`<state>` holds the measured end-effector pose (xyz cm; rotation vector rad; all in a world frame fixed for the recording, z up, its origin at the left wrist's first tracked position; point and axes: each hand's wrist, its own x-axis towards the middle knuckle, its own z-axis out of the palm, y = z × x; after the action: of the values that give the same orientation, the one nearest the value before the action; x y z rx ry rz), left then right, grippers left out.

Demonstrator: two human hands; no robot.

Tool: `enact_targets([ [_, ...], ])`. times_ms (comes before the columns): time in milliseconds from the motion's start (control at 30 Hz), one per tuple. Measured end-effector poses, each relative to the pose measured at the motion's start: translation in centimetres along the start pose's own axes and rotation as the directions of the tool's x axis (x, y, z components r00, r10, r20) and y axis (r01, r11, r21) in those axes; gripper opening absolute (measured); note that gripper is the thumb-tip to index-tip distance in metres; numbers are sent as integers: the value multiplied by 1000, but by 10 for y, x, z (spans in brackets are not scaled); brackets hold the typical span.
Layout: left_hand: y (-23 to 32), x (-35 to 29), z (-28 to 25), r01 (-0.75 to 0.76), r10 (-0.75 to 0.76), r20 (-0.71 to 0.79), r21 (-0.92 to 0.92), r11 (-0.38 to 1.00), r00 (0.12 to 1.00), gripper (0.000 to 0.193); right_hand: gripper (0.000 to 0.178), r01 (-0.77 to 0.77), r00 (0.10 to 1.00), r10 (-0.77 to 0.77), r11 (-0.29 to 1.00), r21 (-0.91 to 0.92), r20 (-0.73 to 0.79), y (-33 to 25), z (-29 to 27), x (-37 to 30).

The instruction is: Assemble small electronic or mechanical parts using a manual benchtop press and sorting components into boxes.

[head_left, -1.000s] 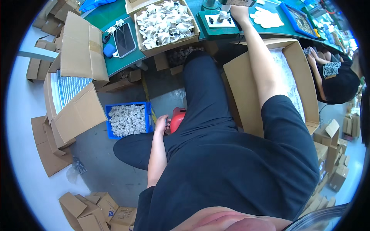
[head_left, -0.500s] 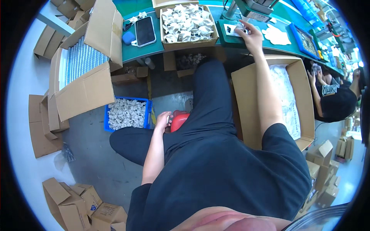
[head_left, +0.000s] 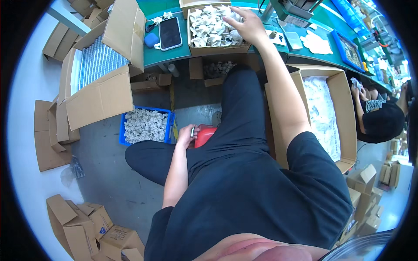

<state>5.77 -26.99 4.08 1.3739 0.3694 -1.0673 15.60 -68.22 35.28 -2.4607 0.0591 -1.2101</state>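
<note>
My right hand is over the right side of a cardboard box heaped with white propeller-like plastic parts. Its thumb and fingers are spread apart, and no part shows between them. To the right of that box, a pale fixture block with small dark pieces sits on the green bench, below a press machine. Down by my lap, my left hand is closed on a small thin thing, dark with a light edge, too small to name. Beside that hand is the red seat.
A blue crate of white parts stands on the floor at left, near a large open carton. At right is another open carton with a clear plastic liner. A phone and white glove lie on the bench. A co-worker sits far right.
My right hand has moved left from the fixture block to the box of white parts, its fingers now spread. My left hand stays by the seat, still closed.
</note>
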Motion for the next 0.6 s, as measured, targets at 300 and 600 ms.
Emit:
enact_targets([
  [300,59,-70,70,-95,286,276,-544,833,918,37,21,-57,953,-52,937,345,298,-79,-63,-118],
  [600,114,-96,128,-113,320,614,-351,930,721,35,28,-449,634,-115,750,485,765,-107,-62,-168],
])
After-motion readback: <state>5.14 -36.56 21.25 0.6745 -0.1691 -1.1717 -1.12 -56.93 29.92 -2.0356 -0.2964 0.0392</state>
